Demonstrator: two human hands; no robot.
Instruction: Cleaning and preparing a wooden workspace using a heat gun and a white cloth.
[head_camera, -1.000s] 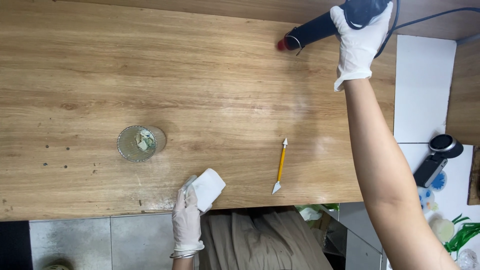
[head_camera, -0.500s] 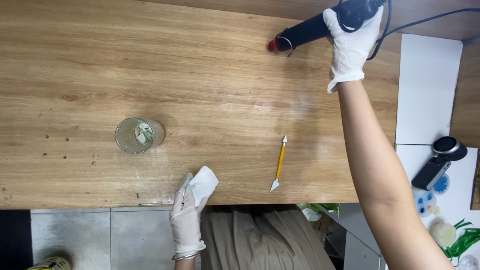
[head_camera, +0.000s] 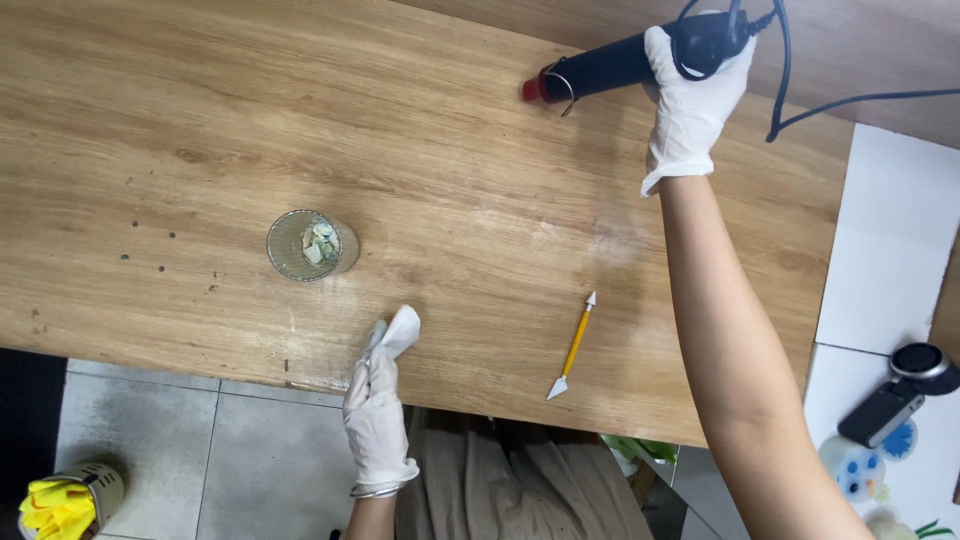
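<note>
The left hand (head_camera: 378, 420), at six o'clock, is pinching a white cloth (head_camera: 398, 332) against the desk (head_camera: 200, 120). The right hand (head_camera: 690, 100), at one o'clock, is wrapping its fingers around a dark heat gun (head_camera: 620, 65), nozzle facing away.

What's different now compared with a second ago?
The left hand slid its white cloth back to the near edge of the wooden table. The right hand carried the heat gun leftward. The wire cup and yellow-handled tool stayed put.
</note>
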